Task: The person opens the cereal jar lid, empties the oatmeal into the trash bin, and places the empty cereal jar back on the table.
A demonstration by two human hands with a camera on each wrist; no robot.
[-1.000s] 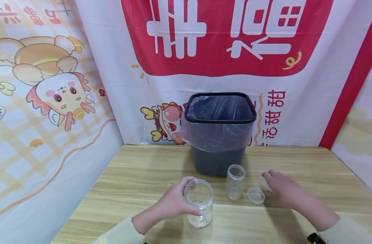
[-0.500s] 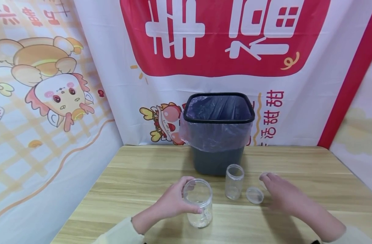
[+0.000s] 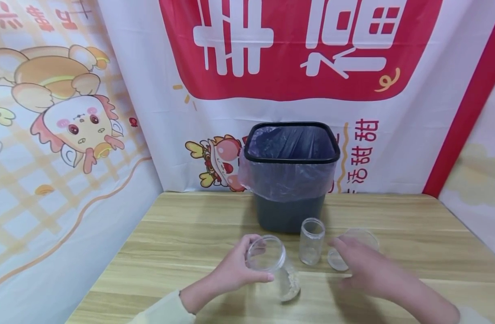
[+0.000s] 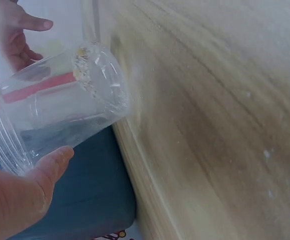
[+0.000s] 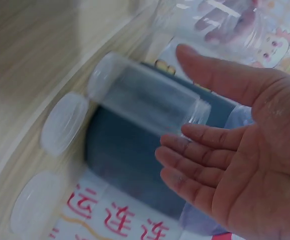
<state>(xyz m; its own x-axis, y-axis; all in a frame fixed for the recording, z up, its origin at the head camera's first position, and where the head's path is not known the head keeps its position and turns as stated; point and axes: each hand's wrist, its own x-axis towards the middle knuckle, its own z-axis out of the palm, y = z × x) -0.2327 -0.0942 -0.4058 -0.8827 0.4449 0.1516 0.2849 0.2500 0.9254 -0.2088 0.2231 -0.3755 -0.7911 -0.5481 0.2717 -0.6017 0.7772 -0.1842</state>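
My left hand (image 3: 236, 273) grips a large clear jar (image 3: 287, 280), which leans with its rim up and to the left and its base to the right. Pale crumbs (image 4: 82, 69) cling low inside it, in the left wrist view. My right hand (image 3: 366, 270) holds nothing; its fingers are loosely extended in the right wrist view. It hovers above a small clear lid (image 5: 65, 125) and a larger clear lid (image 3: 368, 239), partly hiding both in the head view. Left of that hand stands a slim, lidless clear jar (image 3: 311, 245).
A dark bin (image 3: 292, 216) with a purple-tinted liner stands behind the jars at the table's back. White specks (image 4: 267, 153) lie on the wooden table (image 3: 190, 234). Printed cloth (image 3: 146, 99) hangs at the back and sides.
The large jar has gone from upright to tilted, its base swinging right. My right hand has moved leftward off the larger lid, which now shows behind it.
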